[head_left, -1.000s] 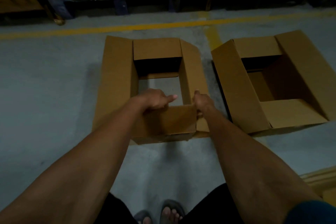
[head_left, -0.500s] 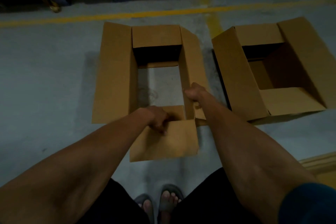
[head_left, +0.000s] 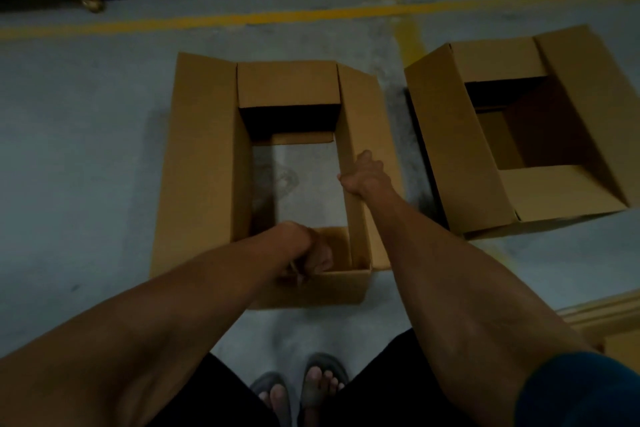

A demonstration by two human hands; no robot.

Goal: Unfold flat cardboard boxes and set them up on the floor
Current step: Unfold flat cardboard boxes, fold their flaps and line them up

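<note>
left hand [head_left: 304, 253] blurred on near box [head_left: 204, 166] flap, fingers indistinct

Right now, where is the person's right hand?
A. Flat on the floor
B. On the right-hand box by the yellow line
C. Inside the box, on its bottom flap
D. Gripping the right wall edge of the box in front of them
D: the right hand curls over the top edge of the right wall of the near box, while the second box stands untouched.

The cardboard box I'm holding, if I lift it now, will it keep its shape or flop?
The cardboard box will probably skew: bare floor shows through its open bottom. It is likely light, being empty. The left hand and right hand grip only thin edges, so those panels may bend.
</note>
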